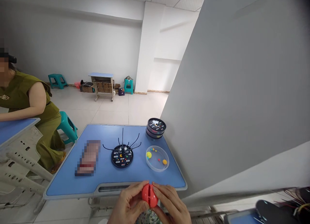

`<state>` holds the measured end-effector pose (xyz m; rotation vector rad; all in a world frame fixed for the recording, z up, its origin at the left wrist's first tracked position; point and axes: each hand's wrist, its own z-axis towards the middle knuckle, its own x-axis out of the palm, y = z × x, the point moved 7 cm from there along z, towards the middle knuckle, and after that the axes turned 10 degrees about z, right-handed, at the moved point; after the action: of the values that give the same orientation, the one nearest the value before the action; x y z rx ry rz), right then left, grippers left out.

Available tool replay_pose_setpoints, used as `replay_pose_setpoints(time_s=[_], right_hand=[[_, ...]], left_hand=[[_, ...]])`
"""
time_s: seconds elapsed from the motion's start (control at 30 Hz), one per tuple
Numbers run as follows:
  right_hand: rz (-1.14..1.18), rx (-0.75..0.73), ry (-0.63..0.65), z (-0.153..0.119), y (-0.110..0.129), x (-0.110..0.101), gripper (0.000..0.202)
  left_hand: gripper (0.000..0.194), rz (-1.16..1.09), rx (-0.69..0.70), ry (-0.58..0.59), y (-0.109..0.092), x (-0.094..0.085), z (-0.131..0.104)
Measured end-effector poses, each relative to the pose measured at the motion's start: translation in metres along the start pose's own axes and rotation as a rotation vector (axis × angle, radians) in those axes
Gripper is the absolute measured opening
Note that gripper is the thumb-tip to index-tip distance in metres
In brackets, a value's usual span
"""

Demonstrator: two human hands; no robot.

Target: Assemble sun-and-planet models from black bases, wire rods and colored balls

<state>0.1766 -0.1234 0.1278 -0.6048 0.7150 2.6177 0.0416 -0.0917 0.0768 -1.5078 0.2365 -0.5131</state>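
Both my hands hold a glossy red plastic ball [152, 199] near the front edge of the desk. A dark slot runs down the ball, between two halves or segments. My left hand [129, 201] grips it from the left with thumb and fingers, and my right hand [171, 201] wraps its right side. Beyond them on the blue desk stands a round black base [122, 161] printed with planets, with several thin curved black arms [122, 140] rising from it. To its right, a clear round tray [157, 169] holds several small coloured balls.
A stack of round black-rimmed containers [156, 128] stands at the desk's far right corner, beside the grey wall [230, 104]. A blurred flat item [88, 157] lies at left on the desk [104, 182]. Another person [36, 101] sits at a neighbouring desk on the left.
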Motion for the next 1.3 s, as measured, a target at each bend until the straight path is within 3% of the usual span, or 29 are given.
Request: replay_pose_setpoints(time_s=[0.4,0.63,0.97,1.17,1.3], right_hand=[[0.13,0.088,-0.012,0.004,0.0,-0.006,0.044],[0.175,0.115,-0.029,-0.002,-0.008,-0.004,0.041],[0.183,0.207,-0.01,-0.003,-0.009,-0.004,0.04],[0.184,0.111,-0.041,-0.002,-0.009,-0.004,0.039],[0.197,0.132,-0.016,0.001,-0.005,-0.006,0.04]], left_hand=[[0.042,0.159,0.042,0.032,-0.015,0.004,0.0],[0.045,0.173,0.001,0.023,-0.014,0.003,0.0],[0.042,0.256,-0.002,-0.046,-0.019,0.003,0.0],[0.043,0.292,0.035,-0.031,-0.023,0.003,0.002],[0.043,0.329,0.046,-0.026,-0.027,0.004,0.0]])
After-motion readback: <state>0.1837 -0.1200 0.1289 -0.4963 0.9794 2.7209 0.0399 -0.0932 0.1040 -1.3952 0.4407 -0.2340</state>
